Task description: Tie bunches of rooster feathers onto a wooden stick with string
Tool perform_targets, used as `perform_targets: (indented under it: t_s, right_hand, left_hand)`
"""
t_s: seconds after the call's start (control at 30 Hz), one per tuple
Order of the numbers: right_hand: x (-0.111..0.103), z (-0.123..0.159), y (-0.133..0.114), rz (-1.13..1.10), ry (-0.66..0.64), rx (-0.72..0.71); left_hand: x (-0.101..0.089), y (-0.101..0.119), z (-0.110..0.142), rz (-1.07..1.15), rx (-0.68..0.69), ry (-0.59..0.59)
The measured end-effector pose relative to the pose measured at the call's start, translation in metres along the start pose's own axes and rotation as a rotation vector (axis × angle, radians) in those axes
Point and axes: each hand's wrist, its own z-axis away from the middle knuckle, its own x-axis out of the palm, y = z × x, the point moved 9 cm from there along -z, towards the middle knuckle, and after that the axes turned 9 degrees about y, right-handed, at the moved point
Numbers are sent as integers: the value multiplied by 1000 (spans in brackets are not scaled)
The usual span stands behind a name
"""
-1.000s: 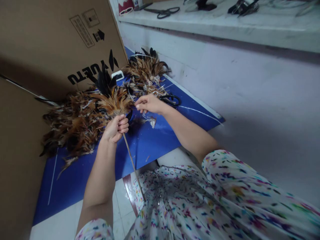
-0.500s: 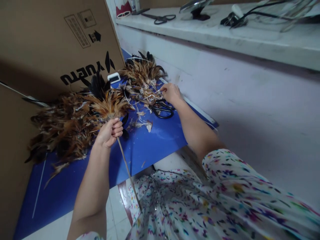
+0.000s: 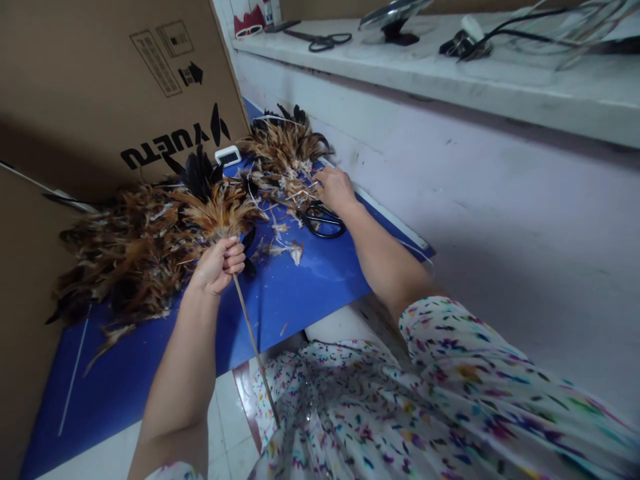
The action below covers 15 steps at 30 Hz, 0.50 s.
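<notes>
My left hand (image 3: 220,265) is closed round the thin stick of a feather duster (image 3: 256,350), just below its head of orange-brown and black feathers. The stick slants down toward my lap. My right hand (image 3: 335,190) is at the near edge of a heap of loose feathers (image 3: 283,150), its fingertips drawn together by some white strands. What they hold, if anything, is too small to make out. Black-handled scissors (image 3: 324,221) lie just below that hand, partly covered by feathers.
A large feather pile (image 3: 130,247) spreads over the left of the blue table (image 3: 300,293). A white device (image 3: 228,156) stands behind, near a cardboard box (image 3: 100,80). On the shelf (image 3: 425,67) to the right lie more scissors (image 3: 323,41) and cables.
My right hand has moved slightly left, closer in to the loose feathers. My left hand keeps its hold on the feather duster.
</notes>
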Motion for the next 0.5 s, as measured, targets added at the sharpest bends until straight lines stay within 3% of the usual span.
perform_targets:
  t_s: [0.17,0.37,0.5]
  right_hand:
    - [6,3,-5,-23,-89,-14]
    - [-8,7,-5,-91,-90,-5]
    - [-10,17,-20,-251,-226,-83]
  left_hand:
    - [2,0,1,-19,4,16]
    - [2,-1,-1,-26,-2,8]
    - [1,0,-2,-24,0,14]
